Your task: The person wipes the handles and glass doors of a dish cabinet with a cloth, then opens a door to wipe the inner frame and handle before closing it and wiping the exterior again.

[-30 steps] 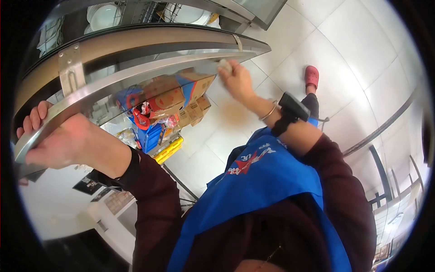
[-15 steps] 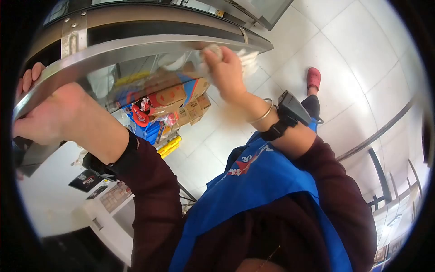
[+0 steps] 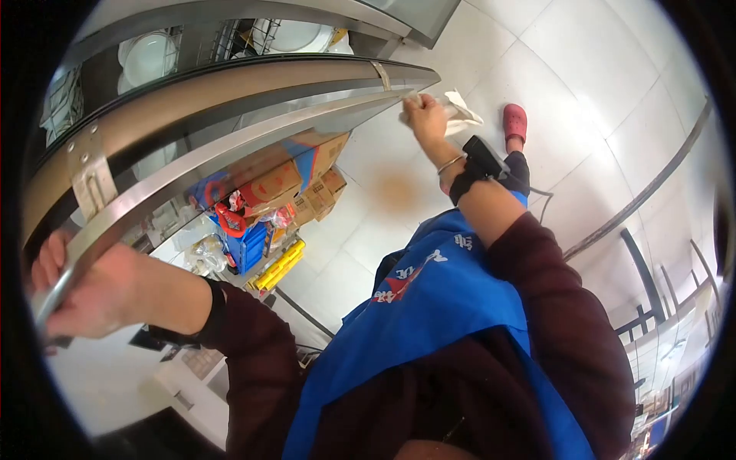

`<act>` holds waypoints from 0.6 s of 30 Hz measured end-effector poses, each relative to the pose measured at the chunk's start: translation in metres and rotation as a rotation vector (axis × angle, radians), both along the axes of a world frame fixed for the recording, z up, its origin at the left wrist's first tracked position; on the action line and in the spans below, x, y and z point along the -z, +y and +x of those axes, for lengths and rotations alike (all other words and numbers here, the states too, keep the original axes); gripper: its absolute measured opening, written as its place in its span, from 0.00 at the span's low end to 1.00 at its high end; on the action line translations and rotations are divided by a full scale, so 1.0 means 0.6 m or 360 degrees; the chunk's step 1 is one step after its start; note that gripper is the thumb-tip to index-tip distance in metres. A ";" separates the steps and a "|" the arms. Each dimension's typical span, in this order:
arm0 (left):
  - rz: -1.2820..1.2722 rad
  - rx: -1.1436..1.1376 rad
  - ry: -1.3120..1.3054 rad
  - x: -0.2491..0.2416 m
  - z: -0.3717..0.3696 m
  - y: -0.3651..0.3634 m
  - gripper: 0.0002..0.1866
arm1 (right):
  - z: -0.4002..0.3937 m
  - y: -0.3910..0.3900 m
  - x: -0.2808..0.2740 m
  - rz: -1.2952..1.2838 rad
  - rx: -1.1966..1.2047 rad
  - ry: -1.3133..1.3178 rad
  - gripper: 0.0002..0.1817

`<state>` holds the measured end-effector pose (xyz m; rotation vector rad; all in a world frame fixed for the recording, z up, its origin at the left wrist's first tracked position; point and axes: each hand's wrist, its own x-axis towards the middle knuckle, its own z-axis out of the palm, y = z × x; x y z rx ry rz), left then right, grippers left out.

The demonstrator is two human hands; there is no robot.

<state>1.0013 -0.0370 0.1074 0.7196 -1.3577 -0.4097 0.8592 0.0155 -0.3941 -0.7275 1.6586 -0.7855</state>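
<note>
My left hand is wrapped round the near end of a long metal rail that runs along a brown-framed cabinet door. Metal brackets join the rail to the frame. At the rail's far end, my right hand is closed on a white cloth, whose loose part hangs out to the right. Its fingertips are right at the rail's tip.
Behind the door, white plates stand in wire racks. Below the rail are cardboard boxes, a blue crate and a yellow item. Pale floor tiles stretch right, where a foot in a red clog stands.
My right hand has moved right with the cloth, to the rail's far end. The left hand and the rail's near end sit lower in view, and plates now show behind the door.
</note>
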 end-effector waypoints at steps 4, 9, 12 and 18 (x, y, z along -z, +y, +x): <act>-0.0003 0.0082 -0.0034 -0.006 0.002 0.002 0.16 | -0.042 -0.017 0.061 0.0102 -0.0020 -0.0129 0.15; 0.0041 0.0150 0.0090 0.020 -0.055 0.012 0.11 | -0.018 -0.058 0.095 -0.0088 -0.0374 0.0141 0.14; 0.0091 0.0141 0.0098 0.012 -0.047 0.016 0.11 | -0.003 -0.058 0.093 -0.0096 -0.0429 0.0165 0.13; -0.0003 0.0058 0.0095 0.024 -0.049 0.009 0.10 | 0.001 -0.040 -0.054 -0.0436 -0.0256 -0.0040 0.10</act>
